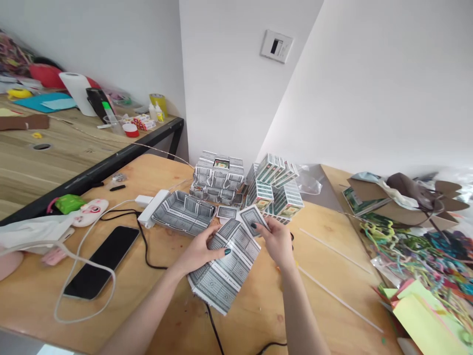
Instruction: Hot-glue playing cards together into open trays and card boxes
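Note:
My left hand (203,249) grips a panel of joined playing cards (229,268), its thumb lying on the patterned card backs. Between the fingers and thumb of my right hand (277,239) is a single playing card (252,219), held against the panel's upper right edge. Just beyond lies a tray-like shape made of cards (185,212). Another loose card (227,212) rests beside it. Farther back stands a bulky card structure (219,172) with a small opening on top. To its right, several card boxes (283,197) are stacked.
On the left are a black phone (103,261), a white cable (111,281) and a power strip (153,208). Two thin white sticks (340,298) lie on the right. Farther right are coloured pipe cleaners (417,251), coloured paper (430,313) and a cardboard box (402,202).

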Available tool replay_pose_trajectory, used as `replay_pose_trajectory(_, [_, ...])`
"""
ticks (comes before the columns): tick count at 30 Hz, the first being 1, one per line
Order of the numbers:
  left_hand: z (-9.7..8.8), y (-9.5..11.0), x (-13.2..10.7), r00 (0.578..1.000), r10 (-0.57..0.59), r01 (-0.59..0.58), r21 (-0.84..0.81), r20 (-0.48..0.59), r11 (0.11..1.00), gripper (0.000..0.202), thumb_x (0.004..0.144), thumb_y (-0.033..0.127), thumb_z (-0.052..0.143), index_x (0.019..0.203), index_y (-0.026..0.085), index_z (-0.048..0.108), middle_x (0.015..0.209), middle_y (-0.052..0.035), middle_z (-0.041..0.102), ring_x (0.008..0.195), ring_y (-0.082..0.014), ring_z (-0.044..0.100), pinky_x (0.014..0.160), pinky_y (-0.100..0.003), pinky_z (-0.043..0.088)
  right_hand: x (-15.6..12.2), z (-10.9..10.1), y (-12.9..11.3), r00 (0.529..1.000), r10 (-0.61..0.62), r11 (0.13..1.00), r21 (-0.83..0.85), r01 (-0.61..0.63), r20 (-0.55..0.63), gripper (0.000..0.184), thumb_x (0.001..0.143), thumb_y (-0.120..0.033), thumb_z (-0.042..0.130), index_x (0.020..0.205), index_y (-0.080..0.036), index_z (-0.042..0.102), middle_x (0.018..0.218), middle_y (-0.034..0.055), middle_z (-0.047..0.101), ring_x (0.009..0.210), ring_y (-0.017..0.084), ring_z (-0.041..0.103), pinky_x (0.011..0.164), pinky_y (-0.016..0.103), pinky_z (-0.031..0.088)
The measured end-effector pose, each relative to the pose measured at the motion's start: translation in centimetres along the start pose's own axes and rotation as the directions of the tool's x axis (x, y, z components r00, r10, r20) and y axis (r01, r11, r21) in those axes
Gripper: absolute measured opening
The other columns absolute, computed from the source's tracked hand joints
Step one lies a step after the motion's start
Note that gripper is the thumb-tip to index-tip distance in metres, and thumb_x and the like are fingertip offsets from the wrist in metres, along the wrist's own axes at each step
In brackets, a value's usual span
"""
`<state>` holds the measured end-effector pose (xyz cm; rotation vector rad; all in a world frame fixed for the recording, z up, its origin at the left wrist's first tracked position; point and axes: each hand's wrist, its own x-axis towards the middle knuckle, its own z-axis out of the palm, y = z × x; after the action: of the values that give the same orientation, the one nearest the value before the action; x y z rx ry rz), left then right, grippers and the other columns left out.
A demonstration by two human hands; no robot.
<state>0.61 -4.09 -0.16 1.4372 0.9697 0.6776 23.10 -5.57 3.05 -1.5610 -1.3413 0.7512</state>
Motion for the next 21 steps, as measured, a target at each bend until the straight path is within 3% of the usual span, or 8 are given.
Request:
replay_pose_trajectory(2, [0.4, 2.4, -0.6, 0.993, 0.111, -0.101, 0.241, -0.028, 0.965, 0.069, 0.069, 0.029, 0.066, 0.132, 0.023, 0.038, 0.137, -0.0065, 0.046, 0.124, -0.0244, 0.044, 0.103, -0.037, 0.036, -2.1, -1.1, 0.5, 0.994, 0.082, 0.991, 0.107, -0.075, -0.068, 0.026, 0.072, -0.042, 0.061, 0.071, -0.016, 0.064, 0.063, 0.0006, 0.060, 0.059, 0.014, 0.050, 0.057, 0.024, 0.039])
replay_pose_trajectory(5, [2.0, 4.8, -1.3, 0.979, 0.200, -0.143, 0.605, -0.027, 0.783, 0.075, 0.068, 0.029, 0.067, 0.135, 0.027, 0.033, 0.137, -0.0064, 0.045, 0.119, -0.0289, 0.048, 0.094, -0.039, 0.042, -4.8, -2.3, 1.0, 0.962, 0.225, 0.950, 0.254, -0.182, -0.153, 0.031, 0.071, -0.044, 0.064, 0.080, -0.015, 0.066, 0.071, 0.0030, 0.064, 0.064, 0.015, 0.053, 0.057, 0.024, 0.041])
replay_pose_trajectory(8, [4.3, 4.9, -1.4, 0.981, 0.183, -0.158, 0.789, 0.059, 0.593, 0.064, 0.076, 0.025, 0.059, 0.134, 0.027, 0.032, 0.127, -0.0082, 0.052, 0.102, -0.0284, 0.059, 0.078, -0.037, 0.048, -6.9, -2.9, 1.2, 0.912, 0.338, 0.910, 0.330, -0.253, -0.233, 0.037, 0.069, -0.046, 0.065, 0.090, -0.015, 0.067, 0.078, 0.0047, 0.066, 0.067, 0.016, 0.056, 0.055, 0.023, 0.042])
replay_pose_trajectory(10, [5.7, 4.0, -1.2, 0.977, 0.175, -0.197, 0.821, 0.119, 0.536, 0.060, 0.079, 0.021, 0.056, 0.134, 0.024, 0.033, 0.117, -0.0091, 0.057, 0.100, -0.0274, 0.060, 0.076, -0.035, 0.047, -7.7, -3.2, 1.2, 0.887, 0.390, 0.890, 0.349, -0.295, -0.246, 0.042, 0.068, -0.047, 0.066, 0.096, -0.015, 0.065, 0.075, 0.0041, 0.066, 0.061, 0.015, 0.055, 0.050, 0.022, 0.040])
replay_pose_trajectory(13, [7.4, 2.3, -1.0, 0.979, 0.118, -0.206, 0.804, 0.169, 0.558, 0.055, 0.078, 0.018, 0.054, 0.131, 0.021, 0.039, 0.113, -0.0092, 0.060, 0.099, -0.0272, 0.060, 0.076, -0.034, 0.046, -8.4, -3.3, 1.6, 0.870, 0.431, 0.878, 0.333, -0.344, -0.240, 0.047, 0.067, -0.045, 0.065, 0.105, -0.016, 0.063, 0.069, 0.0015, 0.064, 0.051, 0.012, 0.051, 0.044, 0.021, 0.036])
replay_pose_trajectory(18, [8.2, 0.2, -0.8, 0.986, 0.044, -0.139, 0.636, 0.163, 0.759, 0.029, 0.084, 0.021, 0.046, 0.109, 0.020, 0.060, 0.105, -0.0078, 0.066, 0.093, -0.0233, 0.062, 0.077, -0.032, 0.045, -9.5, -2.8, 2.7, 0.861, 0.446, 0.889, 0.236, -0.393, -0.244, 0.042, 0.069, -0.041, 0.058, 0.102, -0.015, 0.064, 0.055, -0.0027, 0.055, 0.040, 0.009, 0.038, 0.038, 0.021, 0.030])
replay_pose_trajectory(21, [8.2, -0.4, -0.4, 0.985, 0.050, -0.134, 0.558, 0.164, 0.819, 0.031, 0.087, 0.021, 0.040, 0.104, 0.020, 0.065, 0.103, -0.0074, 0.069, 0.095, -0.0227, 0.062, 0.081, -0.032, 0.044, -10.4, -2.1, 3.3, 0.827, 0.467, 0.884, 0.202, -0.422, -0.312, 0.037, 0.070, -0.037, 0.053, 0.097, -0.015, 0.065, 0.047, -0.0043, 0.048, 0.038, 0.010, 0.035, 0.037, 0.022, 0.028])
